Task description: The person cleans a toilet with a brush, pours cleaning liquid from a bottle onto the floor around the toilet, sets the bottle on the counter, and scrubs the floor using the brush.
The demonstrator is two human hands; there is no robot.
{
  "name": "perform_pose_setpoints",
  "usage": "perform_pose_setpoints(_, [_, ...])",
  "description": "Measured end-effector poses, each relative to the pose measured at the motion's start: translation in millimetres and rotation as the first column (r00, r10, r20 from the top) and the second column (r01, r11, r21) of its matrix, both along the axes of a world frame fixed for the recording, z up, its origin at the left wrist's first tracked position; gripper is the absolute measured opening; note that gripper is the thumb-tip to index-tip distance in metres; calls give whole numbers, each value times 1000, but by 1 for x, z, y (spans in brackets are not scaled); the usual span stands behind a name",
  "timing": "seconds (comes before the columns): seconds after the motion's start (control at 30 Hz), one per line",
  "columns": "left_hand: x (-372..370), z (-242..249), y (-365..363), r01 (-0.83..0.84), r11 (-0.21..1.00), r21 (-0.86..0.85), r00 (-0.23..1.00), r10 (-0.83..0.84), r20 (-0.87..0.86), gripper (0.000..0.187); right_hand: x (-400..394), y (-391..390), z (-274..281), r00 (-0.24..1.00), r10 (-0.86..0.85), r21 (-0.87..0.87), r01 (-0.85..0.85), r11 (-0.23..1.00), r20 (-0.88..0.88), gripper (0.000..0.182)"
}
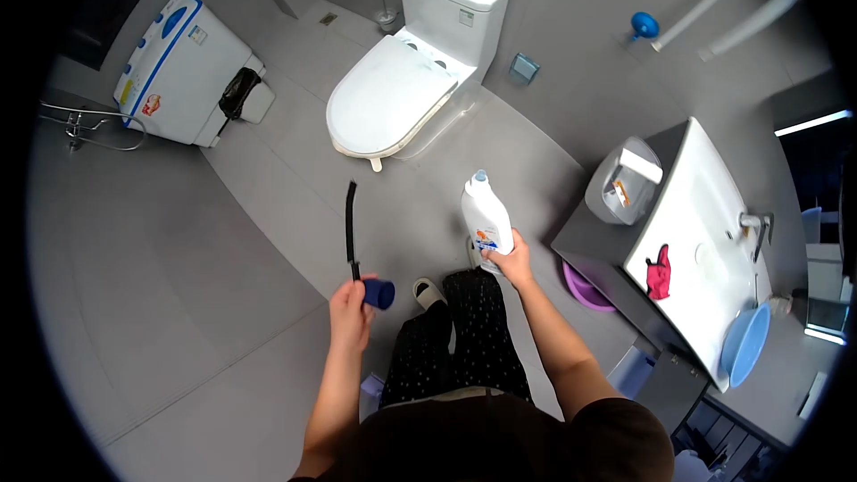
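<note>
My left hand (350, 311) is closed around the handle of a long, narrow black brush (350, 223), which points up and away from me. A dark blue cap (379, 294) is held in the same hand, at its thumb side. In my right hand (511, 261) is a white detergent bottle (486, 214) with a printed label, its neck tilted forward and uncapped. Both hands are in front of my legs, apart from each other. Ahead of them stands a white toilet (393, 98) with its lid down.
On the right, a sink counter (687, 214) holds a red cloth (659, 273) and a blue basin (746, 344). A clear-lidded bin (616, 183) is beside it, a purple basin (586, 290) below. At the far left stand a washing machine (183, 71) and a small bin (257, 103).
</note>
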State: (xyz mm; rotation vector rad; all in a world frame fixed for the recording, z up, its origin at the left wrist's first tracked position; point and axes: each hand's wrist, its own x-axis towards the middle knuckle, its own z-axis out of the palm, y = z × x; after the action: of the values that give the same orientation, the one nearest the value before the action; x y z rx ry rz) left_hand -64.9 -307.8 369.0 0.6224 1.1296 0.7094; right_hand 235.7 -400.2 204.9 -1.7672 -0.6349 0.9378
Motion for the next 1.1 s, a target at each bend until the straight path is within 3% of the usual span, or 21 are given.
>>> perform_pose_setpoints(0.27, [17,-46,3,-177,981,-80,983,172,-63,26,91,104,-128,1000,-1,-28,1,1000,-2,41])
perform_pose_setpoints(0.43, [46,-69,16,-217,973,-76,973,210,-95,27,142,165,-178,954,106,-252,-34,967,281,44])
perform_pose_setpoints(0.67, [75,-110,29,-295,946,-138,952,279,-125,27,177,247,-226,948,201,-529,-41,848,248,44])
perform_pose_setpoints(0.83, [79,-146,27,-371,918,-137,926,355,-129,29,182,288,-273,903,291,-633,-28,773,316,47])
perform_pose_setpoints(1.0, [62,-202,23,-417,901,-120,906,401,-134,34,167,311,-316,903,296,-659,-18,752,313,46])
perform_pose_setpoints(1.1, [38,-249,22,-446,895,20,880,442,-174,47,159,318,-326,910,243,-545,-22,838,337,40])
